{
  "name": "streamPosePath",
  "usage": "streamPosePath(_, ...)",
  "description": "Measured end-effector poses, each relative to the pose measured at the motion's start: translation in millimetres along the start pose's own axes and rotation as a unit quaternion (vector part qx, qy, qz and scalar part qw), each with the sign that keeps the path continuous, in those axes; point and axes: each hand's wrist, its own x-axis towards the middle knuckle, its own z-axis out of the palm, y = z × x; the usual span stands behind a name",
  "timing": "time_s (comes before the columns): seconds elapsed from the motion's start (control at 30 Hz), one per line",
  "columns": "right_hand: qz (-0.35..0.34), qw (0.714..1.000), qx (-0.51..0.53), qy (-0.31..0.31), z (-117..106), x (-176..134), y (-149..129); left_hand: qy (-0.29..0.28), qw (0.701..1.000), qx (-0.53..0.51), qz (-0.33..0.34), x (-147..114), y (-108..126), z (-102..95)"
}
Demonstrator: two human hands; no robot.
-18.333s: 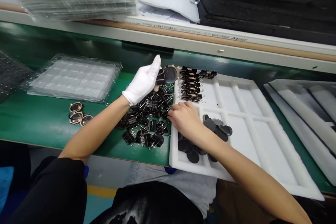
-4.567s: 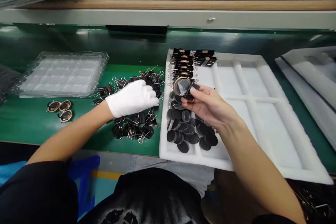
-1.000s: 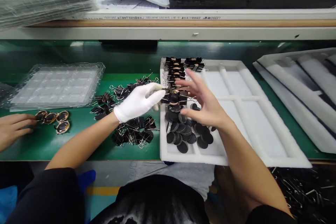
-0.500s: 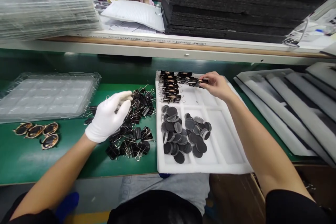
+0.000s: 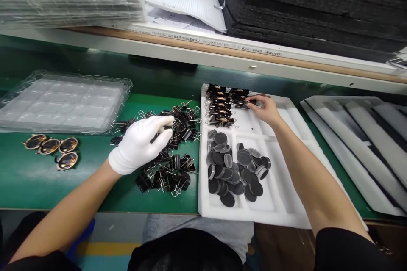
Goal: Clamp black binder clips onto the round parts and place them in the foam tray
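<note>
My left hand (image 5: 143, 144), in a white glove, hovers at the left side of a heap of black binder clips (image 5: 186, 129). Its thumb stands apart from the bent fingers, and nothing shows between them. My bare right hand (image 5: 265, 108) pinches a piece clamped with binder clips (image 5: 246, 101) at the back of a white foam tray (image 5: 273, 209). That piece lies just in front of a similar one. A column of clamped pieces (image 5: 220, 106), black with gold-coloured middles, fills the tray's back left compartment. Dark round discs (image 5: 235, 169) lie loose in the front compartments.
Gold-rimmed sunglasses parts (image 5: 51, 146) lie on the green table (image 5: 95, 186) at left, before a clear plastic tray (image 5: 73, 101). Foam trays (image 5: 359, 144) lean at right. Above, a shelf edge (image 5: 178, 51) carries black foam sheets (image 5: 302, 12) and plastic trays (image 5: 70, 0). A person sits beyond.
The whole view has shifted and tilted slightly. My right hand has brought the clamped piece closer against the one behind it. My left hand stays beside the clip heap.
</note>
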Motion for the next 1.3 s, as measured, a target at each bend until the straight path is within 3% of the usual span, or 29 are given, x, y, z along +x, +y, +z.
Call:
streamPosePath(0.5, -0.018, 0.998, 0.039, 0.052, 15, -15, -3, -0.002, 1.0, -0.014, -0.001, 0, 3, 2.4)
streamPosePath(0.83, -0.001, 0.999, -0.05, 0.002, 6, 0, -15, -0.009, 1.0, -0.028, 0.005, 0, 7, 4.5)
streamPosePath(1.1, -0.004, 0.992, -0.121, 0.033, 8, -22, -27, -0.019, 1.0, -0.009, 0.009, -1, -1, -0.7)
streamPosePath(1.2, -0.014, 0.992, -0.127, 0.011, -6, -39, -35, 0.004, 0.997, 0.045, -0.056, -13, -12, -22.4)
streamPosePath(1.3, -0.034, 0.99, -0.134, -0.009, -33, -63, -46, 0.099, 0.971, 0.109, -0.186, -46, -33, -53.8)
